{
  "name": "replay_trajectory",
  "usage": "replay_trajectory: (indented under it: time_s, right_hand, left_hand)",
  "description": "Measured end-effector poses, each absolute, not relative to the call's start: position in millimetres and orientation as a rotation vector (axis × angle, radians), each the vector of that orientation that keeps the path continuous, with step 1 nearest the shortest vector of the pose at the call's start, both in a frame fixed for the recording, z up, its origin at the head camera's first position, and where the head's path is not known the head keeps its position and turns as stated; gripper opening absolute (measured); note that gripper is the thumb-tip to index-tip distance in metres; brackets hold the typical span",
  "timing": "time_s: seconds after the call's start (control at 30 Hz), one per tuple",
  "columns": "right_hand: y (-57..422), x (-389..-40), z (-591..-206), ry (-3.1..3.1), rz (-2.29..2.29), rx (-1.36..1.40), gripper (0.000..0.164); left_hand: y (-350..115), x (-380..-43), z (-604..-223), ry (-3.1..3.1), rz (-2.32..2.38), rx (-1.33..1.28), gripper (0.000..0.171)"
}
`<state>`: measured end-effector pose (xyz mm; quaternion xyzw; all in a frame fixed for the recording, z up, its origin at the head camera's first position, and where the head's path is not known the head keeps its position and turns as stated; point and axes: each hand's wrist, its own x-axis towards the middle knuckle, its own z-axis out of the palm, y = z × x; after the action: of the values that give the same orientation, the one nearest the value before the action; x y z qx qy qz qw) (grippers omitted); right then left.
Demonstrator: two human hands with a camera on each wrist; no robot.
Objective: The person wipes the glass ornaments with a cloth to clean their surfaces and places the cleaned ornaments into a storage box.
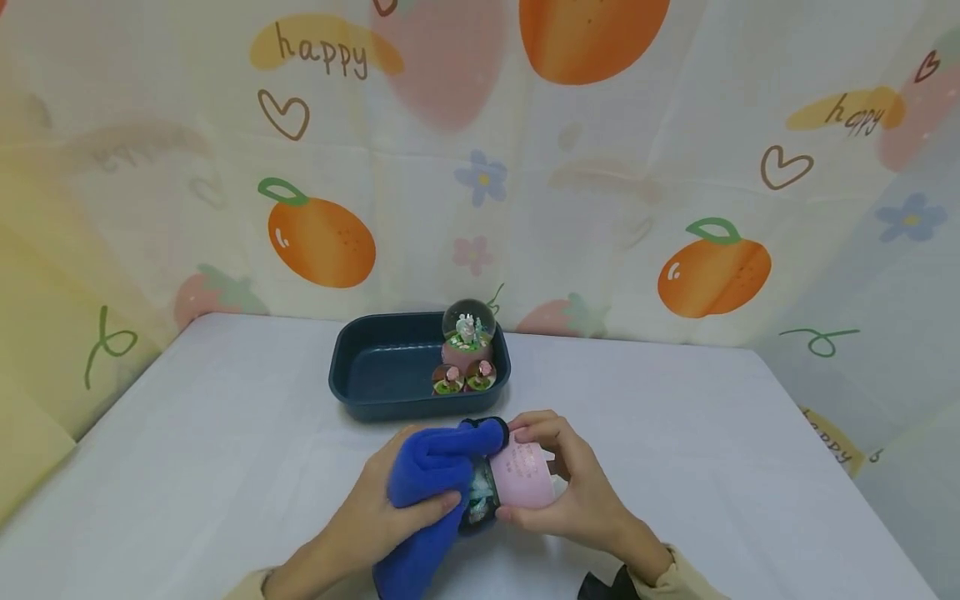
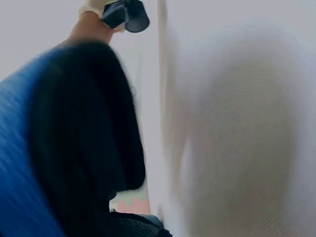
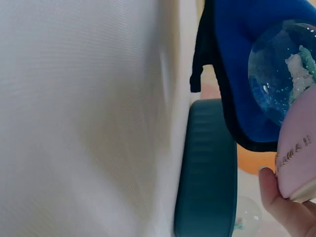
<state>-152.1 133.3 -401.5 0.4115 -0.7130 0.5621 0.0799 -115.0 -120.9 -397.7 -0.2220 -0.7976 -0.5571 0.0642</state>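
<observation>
A snow globe with a pink base and a clear ball is held on its side above the table. My right hand grips the pink base, with the thumb below and fingers over the top. In my left hand is a blue cloth with dark edging, folded against the globe's ball. In the left wrist view the cloth and its dark edge fill the left side, and the left fingers are hidden.
Behind the hands stands a dark teal tray. At its right end are a larger snow globe and two small globes in front. A white cloth covers the table; a fruit-print curtain hangs behind.
</observation>
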Motion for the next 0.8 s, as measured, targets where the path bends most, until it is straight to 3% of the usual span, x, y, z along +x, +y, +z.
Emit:
replay_trajectory:
  time_s: [0.13,0.47,0.8]
  right_hand:
    - [132.1,-149.8,-400.4,-2.089,1.671,1.255,0.065]
    - [132.0,-145.5,-398.1,-2.025,1.576,1.262,0.068]
    - [129.3,-145.7,-401.5,-1.939,1.584,1.285,0.07]
  left_hand:
    - [-123.7,-115.9,-395.3,-2.396,-1.764,-0.608,0.038]
    - [-130.7,-120.1,-391.9,-2.588,-2.293,-0.595,0.072]
    - [-130.8,-121.3,-391.6,-2.457,-2.143,-0.481,0.049]
